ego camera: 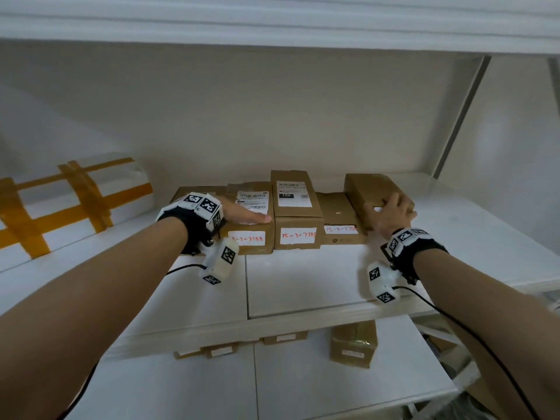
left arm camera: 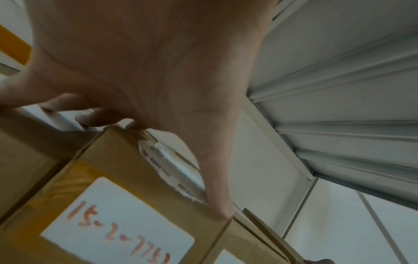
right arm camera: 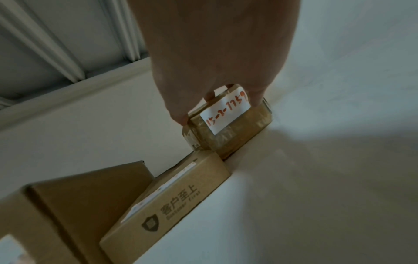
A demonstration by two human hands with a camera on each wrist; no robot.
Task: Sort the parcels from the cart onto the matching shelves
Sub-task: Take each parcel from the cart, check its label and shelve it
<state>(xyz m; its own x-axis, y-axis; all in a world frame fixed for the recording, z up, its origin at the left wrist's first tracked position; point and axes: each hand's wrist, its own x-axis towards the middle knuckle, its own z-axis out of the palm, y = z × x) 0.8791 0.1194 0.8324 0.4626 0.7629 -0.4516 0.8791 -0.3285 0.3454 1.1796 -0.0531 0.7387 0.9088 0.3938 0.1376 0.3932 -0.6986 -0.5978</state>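
Several brown cardboard parcels stand in a row on the white shelf (ego camera: 303, 277), each with a white label in red handwriting. My left hand (ego camera: 247, 214) lies flat on top of the leftmost labelled box (ego camera: 248, 239); in the left wrist view the left hand (left arm camera: 158, 71) has its thumb stretched along that box's (left arm camera: 117, 223) top edge. My right hand (ego camera: 391, 209) grips the near end of the rightmost parcel (ego camera: 369, 186), which lies askew to the row. From the right wrist, the right hand (right arm camera: 214, 53) has its fingers curled over this taped parcel's (right arm camera: 230, 132) labelled end.
A tall box (ego camera: 297, 207) and a lower box (ego camera: 336, 216) fill the gap between my hands. A big white parcel with orange tape (ego camera: 69, 201) lies at the shelf's left. More parcels (ego camera: 353, 344) sit on the shelf below. A metal upright (ego camera: 460, 116) stands at the right.
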